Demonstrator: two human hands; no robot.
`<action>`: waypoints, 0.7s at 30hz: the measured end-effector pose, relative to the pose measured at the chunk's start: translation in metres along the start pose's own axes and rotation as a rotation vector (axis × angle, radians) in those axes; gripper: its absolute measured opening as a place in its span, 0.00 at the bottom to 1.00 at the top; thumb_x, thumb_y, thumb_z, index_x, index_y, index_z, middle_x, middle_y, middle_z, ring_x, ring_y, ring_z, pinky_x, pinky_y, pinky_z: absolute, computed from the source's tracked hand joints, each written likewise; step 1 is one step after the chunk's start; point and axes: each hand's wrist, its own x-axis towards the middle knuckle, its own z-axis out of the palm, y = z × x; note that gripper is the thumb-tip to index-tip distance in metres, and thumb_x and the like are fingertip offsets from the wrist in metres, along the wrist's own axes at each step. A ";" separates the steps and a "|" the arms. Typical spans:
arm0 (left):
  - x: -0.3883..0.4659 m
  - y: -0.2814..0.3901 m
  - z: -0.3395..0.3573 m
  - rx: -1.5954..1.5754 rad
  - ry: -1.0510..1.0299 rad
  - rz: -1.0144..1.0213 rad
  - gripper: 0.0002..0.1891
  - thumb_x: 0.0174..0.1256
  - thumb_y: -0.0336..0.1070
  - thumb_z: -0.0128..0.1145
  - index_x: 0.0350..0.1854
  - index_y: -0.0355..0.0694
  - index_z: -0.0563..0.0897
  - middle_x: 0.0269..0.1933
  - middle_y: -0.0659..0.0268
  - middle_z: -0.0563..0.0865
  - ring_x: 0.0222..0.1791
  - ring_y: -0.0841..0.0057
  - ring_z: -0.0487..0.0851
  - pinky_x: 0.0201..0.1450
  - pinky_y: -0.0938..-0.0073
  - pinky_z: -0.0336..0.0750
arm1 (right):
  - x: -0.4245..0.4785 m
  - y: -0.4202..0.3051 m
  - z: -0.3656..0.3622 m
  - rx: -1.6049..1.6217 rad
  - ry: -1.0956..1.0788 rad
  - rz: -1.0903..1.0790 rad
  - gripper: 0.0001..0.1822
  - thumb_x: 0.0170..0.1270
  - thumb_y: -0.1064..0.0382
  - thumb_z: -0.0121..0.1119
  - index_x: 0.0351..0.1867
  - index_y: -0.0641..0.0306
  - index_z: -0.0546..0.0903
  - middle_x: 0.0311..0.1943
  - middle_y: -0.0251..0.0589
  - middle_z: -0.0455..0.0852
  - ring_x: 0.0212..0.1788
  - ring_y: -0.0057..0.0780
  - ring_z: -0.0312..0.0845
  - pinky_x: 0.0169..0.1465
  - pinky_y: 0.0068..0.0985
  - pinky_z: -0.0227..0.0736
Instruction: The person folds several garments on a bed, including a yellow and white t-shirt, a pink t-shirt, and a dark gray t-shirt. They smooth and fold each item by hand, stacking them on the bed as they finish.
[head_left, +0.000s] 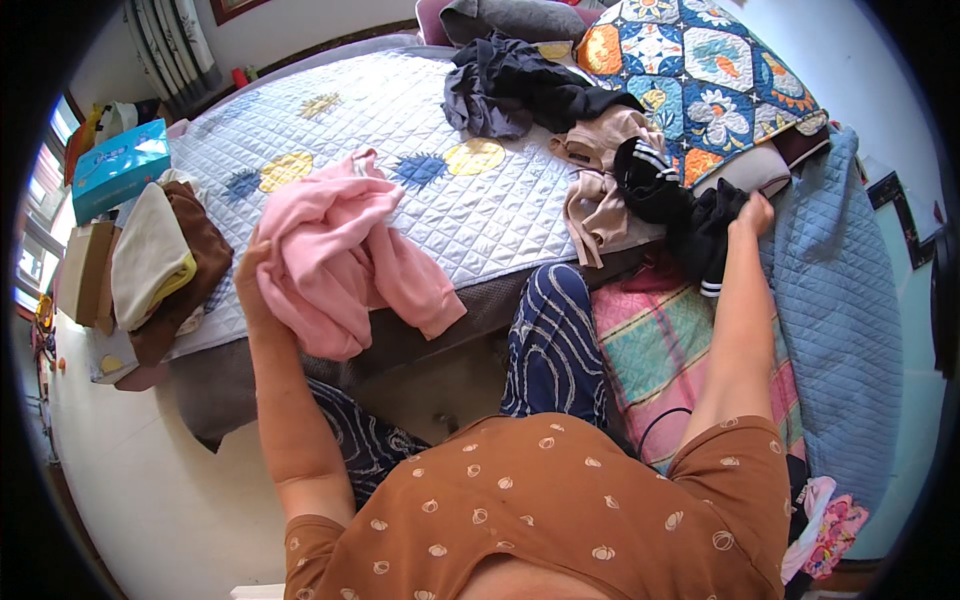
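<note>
Bunched pink cloth, a long-sleeved garment (330, 247), hangs from my left hand (251, 274) over the near edge of the bed; one cuffed sleeve points to the right. On the other side, my right hand (752, 216) grips a black garment with white stripes (697, 232), which drapes beside the bed's corner. A beige garment (589, 195) lies crumpled just left of the black one. Farther back on the quilted bedspread (382, 217) rests a heap of black and dark grey clothes (525, 86). The fingers of both hands are partly hidden by cloth.
Folded cream and brown clothes (161, 255), a cardboard box (86, 274) and a blue box (120, 169) crowd the bed's left end. A patterned quilt (705, 75) covers the far right. Plaid bedding (660, 345) and a light-blue quilted cover (840, 322) lie to my right.
</note>
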 end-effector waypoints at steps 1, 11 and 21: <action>-0.005 0.004 0.009 -0.082 -0.045 -0.028 0.25 0.59 0.36 0.51 0.58 0.28 0.77 0.53 0.49 0.84 0.53 0.60 0.84 0.61 0.64 0.77 | -0.014 -0.003 0.018 0.004 -0.011 -0.127 0.15 0.59 0.60 0.68 0.42 0.69 0.83 0.44 0.45 0.87 0.49 0.38 0.83 0.57 0.32 0.74; 0.001 0.028 -0.030 -0.128 -0.145 0.090 0.18 0.71 0.36 0.50 0.57 0.31 0.80 0.53 0.55 0.86 0.54 0.67 0.84 0.60 0.66 0.79 | -0.316 -0.011 0.066 -0.460 -1.208 -1.216 0.16 0.63 0.54 0.62 0.49 0.57 0.85 0.55 0.45 0.84 0.63 0.39 0.75 0.72 0.45 0.57; -0.006 -0.025 -0.064 -0.078 0.227 0.029 0.23 0.65 0.28 0.57 0.63 0.30 0.71 0.55 0.50 0.83 0.54 0.61 0.84 0.63 0.62 0.79 | -0.297 -0.084 0.088 -0.599 -1.251 -0.801 0.15 0.62 0.53 0.62 0.45 0.57 0.87 0.44 0.46 0.89 0.48 0.47 0.84 0.52 0.38 0.76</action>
